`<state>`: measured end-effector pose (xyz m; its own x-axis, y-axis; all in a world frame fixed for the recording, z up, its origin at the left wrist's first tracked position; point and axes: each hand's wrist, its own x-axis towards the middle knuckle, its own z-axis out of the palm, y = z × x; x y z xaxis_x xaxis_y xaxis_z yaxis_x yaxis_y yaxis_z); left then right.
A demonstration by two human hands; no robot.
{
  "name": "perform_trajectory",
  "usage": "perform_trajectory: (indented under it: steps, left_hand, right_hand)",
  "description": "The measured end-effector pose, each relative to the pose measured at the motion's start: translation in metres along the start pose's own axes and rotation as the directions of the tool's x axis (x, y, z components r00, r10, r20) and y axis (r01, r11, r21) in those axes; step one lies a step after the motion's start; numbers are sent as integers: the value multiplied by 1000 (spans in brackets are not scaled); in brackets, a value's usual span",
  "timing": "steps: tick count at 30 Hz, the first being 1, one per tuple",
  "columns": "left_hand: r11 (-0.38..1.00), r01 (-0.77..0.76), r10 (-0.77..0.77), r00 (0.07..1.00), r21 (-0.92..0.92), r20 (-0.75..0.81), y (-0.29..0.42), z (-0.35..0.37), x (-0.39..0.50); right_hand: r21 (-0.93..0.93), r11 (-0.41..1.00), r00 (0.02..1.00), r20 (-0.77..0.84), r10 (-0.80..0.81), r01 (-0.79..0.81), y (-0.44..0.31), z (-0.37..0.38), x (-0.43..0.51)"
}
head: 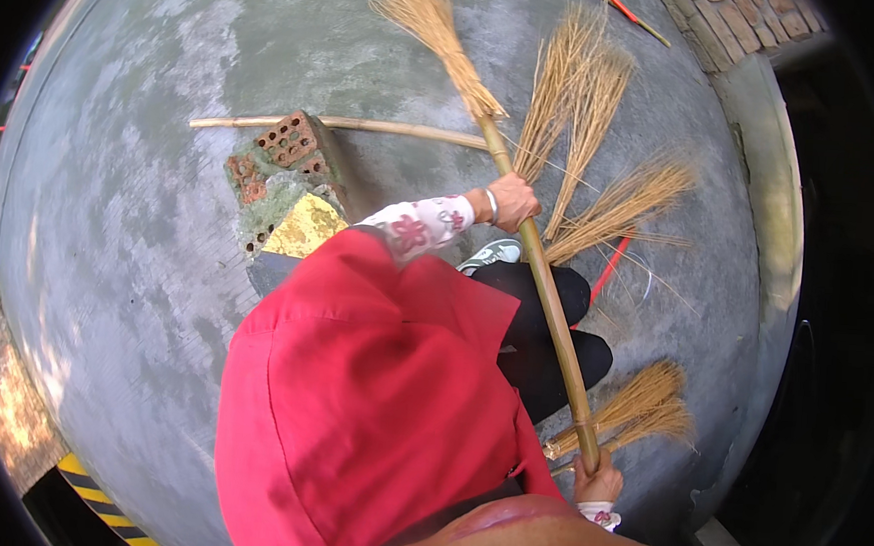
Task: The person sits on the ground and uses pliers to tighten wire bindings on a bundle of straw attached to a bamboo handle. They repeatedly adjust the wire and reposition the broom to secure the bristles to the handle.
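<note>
My left hand (513, 201), with a bracelet at the wrist, is closed round the upper part of a bamboo broom handle (551, 302). The handle runs slantwise across my knees, and my right hand (598, 478) grips its lower end. At the far end of the handle is a bound brush head of straw-coloured twigs (451, 49). Beyond my left hand, loose bundles of twigs (560, 93) lie on the ground, with another bundle (625, 206) nearer my knees. More short bundles (643, 406) lie beside my right hand.
Perforated bricks with mortar (287, 144) and a yellow block (305, 224) stand on the concrete ground (145, 255) to the left. A bamboo pole (408, 129) lies behind them. A red strip (612, 265) is near my knees. A brick edge (730, 28) borders the upper right.
</note>
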<state>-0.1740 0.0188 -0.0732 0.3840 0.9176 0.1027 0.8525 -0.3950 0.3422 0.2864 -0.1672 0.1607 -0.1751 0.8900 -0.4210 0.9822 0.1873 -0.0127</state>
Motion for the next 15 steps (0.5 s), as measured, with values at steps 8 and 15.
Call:
perform_trajectory:
  steps: [8, 15]
  left_hand:
    - [933, 322, -331, 943, 162, 29, -43, -71, -126]
    - [897, 425, -441, 883, 125, 160, -70, -18, -171]
  right_hand:
    - [-148, 982, 987, -90, -131, 117, 41, 3, 51]
    - [-269, 930, 964, -18, -267, 252, -49, -9, 94]
